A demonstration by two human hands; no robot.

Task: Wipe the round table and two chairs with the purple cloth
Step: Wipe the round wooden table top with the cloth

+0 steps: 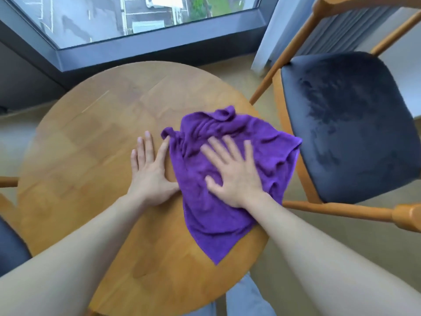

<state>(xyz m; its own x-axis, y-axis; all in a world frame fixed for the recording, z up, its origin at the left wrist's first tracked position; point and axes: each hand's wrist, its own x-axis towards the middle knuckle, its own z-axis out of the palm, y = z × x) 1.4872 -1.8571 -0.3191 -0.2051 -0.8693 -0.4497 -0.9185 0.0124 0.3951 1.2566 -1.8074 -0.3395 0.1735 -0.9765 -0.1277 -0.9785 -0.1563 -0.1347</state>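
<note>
Purple cloth [227, 179] lies spread and rumpled on the right half of the round table [91, 156], one corner hanging past the near-right edge. My right hand [234, 176] lies flat on top of it, fingers splayed and straight, pressing, not gripping. My left hand [150, 176] lies flat on the bare wood just beside the cloth's left edge, fingers straight, index finger touching the hem; it holds nothing.

Progress, as I judge it: table wipe is under way, with nothing here proving how much of the top is covered. The chair [346, 124] on the right, dark cushion in a wooden frame, stands just beside the table and looks untouched. The second chair [11, 245] only shows as a sliver at the left edge. So both chairs are likely left.

No containers in view, nothing to report inside any.
</note>
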